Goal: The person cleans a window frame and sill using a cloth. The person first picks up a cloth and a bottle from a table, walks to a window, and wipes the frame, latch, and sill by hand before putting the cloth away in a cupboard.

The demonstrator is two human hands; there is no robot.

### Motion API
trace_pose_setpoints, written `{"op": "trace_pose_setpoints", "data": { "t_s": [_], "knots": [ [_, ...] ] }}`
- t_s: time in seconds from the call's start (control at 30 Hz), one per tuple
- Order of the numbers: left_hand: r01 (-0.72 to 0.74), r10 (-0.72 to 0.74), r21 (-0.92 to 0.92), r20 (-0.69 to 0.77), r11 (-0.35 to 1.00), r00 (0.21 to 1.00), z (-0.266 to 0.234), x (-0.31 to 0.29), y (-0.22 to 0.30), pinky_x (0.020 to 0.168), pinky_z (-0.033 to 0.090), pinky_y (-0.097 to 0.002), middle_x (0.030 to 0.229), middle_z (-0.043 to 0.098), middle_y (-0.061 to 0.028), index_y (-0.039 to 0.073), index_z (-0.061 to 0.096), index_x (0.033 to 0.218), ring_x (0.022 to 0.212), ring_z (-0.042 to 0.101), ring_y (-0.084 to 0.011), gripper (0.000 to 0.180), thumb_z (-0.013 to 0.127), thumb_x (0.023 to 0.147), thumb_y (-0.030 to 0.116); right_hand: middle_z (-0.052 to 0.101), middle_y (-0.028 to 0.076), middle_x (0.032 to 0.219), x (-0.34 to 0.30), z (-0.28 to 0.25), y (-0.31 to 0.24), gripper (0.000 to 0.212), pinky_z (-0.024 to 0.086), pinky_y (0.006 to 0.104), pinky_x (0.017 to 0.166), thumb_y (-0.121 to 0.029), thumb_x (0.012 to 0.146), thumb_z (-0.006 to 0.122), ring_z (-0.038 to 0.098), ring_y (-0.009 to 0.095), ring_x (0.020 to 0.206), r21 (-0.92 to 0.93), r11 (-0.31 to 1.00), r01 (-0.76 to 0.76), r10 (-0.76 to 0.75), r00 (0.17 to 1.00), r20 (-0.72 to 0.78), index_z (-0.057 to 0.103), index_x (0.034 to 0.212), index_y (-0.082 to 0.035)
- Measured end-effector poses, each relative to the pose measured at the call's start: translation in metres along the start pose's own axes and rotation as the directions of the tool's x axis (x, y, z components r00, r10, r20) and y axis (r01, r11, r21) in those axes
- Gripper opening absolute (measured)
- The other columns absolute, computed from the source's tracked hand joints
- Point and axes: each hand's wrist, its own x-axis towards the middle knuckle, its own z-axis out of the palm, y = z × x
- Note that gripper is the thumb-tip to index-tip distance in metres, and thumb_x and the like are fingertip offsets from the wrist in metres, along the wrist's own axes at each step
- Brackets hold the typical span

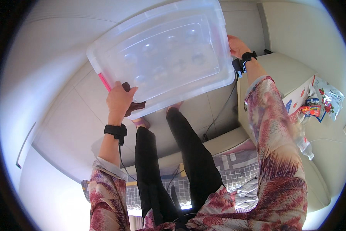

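Note:
A large translucent white storage box (173, 57) with a lid hangs tilted between my hands, above the floor. Several round bumps show on its lid. My left hand (118, 101) is closed at its near left corner, beside a pink handle (104, 81). A dark brown, cloth-like piece (136, 107) pokes out from under that hand, on both sides of the thumb. On the right side of the box, my right hand (237, 47) grips the edge, with its fingertips partly hidden behind the wall.
At the right stands a cream cabinet (273, 73). Beside it lie snack packets (310, 111), a white printed bag (330, 96) and a clear bottle (306, 148). A bed with a grey checked cover (234, 169) is behind my legs. Thin black cables (223, 109) hang from my wrists.

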Motion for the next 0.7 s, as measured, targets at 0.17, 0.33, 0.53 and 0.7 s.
{"op": "trace_pose_setpoints", "data": {
  "t_s": [0.17, 0.33, 0.53, 0.7],
  "knots": [
    [0.013, -0.013, 0.021, 0.015, 1.000, 1.000, -0.007, -0.001, -0.003, 0.069, 0.050, -0.0435, 0.082, 0.065, -0.0182, 0.000, 0.054, 0.092, 0.080, 0.063, -0.0361, 0.052, 0.069, 0.072, 0.045, 0.063, 0.004, 0.099, -0.012, 0.002, 0.005, 0.031, 0.048, 0.0263, 0.079, -0.018, 0.089, 0.053, 0.060, 0.014, 0.084, 0.071, 0.995, 0.069, -0.060, 0.991, -0.119, 0.055, 0.117, -0.004],
    [0.022, -0.022, 0.025, 0.029, 0.999, 0.999, -0.006, 0.000, -0.002, 0.069, 0.050, -0.0428, 0.083, 0.065, -0.0189, -0.001, 0.054, 0.091, 0.080, 0.063, -0.0357, 0.052, 0.069, 0.072, 0.045, 0.063, 0.004, 0.096, -0.042, 0.006, 0.002, 0.041, 0.045, 0.0242, 0.068, -0.027, 0.084, 0.062, 0.057, 0.010, 0.078, 0.023, 0.963, 0.267, -0.264, 0.960, -0.094, 0.056, 0.114, -0.001],
    [0.026, -0.026, 0.012, 0.016, 1.000, 1.000, -0.005, 0.002, -0.005, 0.068, 0.049, -0.0428, 0.082, 0.065, -0.0187, -0.001, 0.054, 0.091, 0.079, 0.063, -0.0355, 0.053, 0.070, 0.072, 0.045, 0.062, 0.007, 0.101, -0.069, 0.031, -0.010, 0.056, 0.047, 0.0265, 0.072, -0.034, 0.082, 0.064, 0.058, 0.013, 0.084, -0.121, 0.937, 0.328, -0.339, 0.937, -0.087, 0.048, 0.124, 0.000],
    [0.017, -0.017, -0.015, 0.022, 1.000, 1.000, -0.004, 0.001, -0.001, 0.067, 0.049, -0.0423, 0.081, 0.065, -0.0175, -0.001, 0.054, 0.090, 0.078, 0.063, -0.0350, 0.051, 0.070, 0.072, 0.044, 0.063, 0.013, 0.101, -0.061, 0.033, -0.007, 0.059, 0.048, 0.0309, 0.074, -0.034, 0.081, 0.066, 0.060, 0.019, 0.086, -0.349, 0.854, 0.387, -0.453, 0.882, -0.130, 0.045, 0.125, 0.000]
  ]
}}
